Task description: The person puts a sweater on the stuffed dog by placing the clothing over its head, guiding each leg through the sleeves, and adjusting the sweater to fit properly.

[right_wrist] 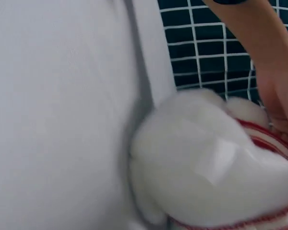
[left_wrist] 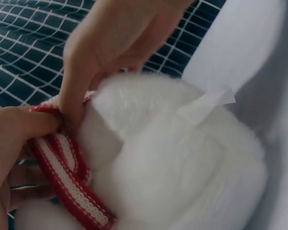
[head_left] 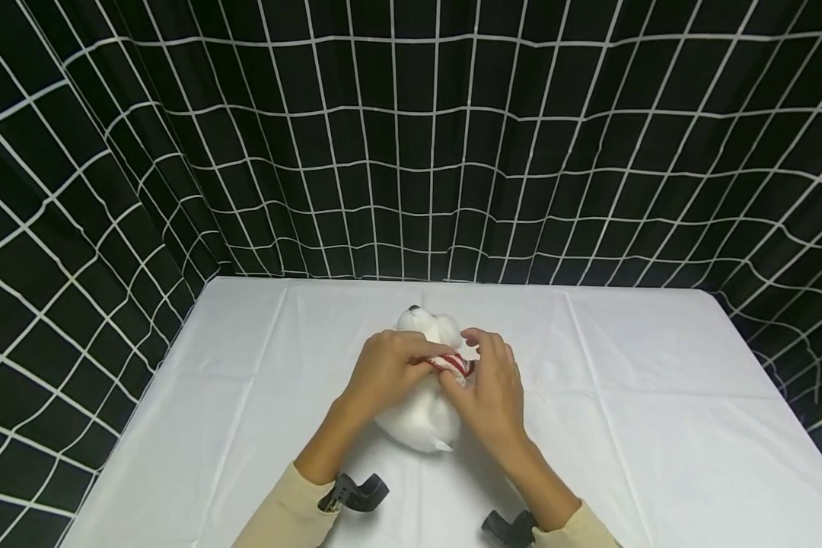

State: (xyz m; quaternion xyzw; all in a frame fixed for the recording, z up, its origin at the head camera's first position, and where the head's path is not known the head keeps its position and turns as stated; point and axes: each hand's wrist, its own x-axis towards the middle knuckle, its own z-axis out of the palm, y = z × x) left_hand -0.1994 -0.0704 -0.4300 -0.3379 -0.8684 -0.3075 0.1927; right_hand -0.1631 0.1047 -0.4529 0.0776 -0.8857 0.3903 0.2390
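Note:
A white fluffy plush toy (head_left: 421,418) with a dark nose lies on the table, its head away from me. Round its neck runs a red-and-white striped knitted scarf (head_left: 452,365), seen close in the left wrist view as a folded band (left_wrist: 69,177). My left hand (head_left: 390,373) pinches the scarf from the left, thumb on top of the band. From the other side my right hand (head_left: 489,388) holds the scarf, its thumb (left_wrist: 73,105) pressed on the knit. In the right wrist view the toy's white body (right_wrist: 201,158) hides part of the scarf.
A white cloth with creases covers the table (head_left: 246,426). Behind it and at both sides hangs a black curtain (head_left: 411,152) with a white grid. Each wrist carries a dark strap mount, such as the left one (head_left: 356,493).

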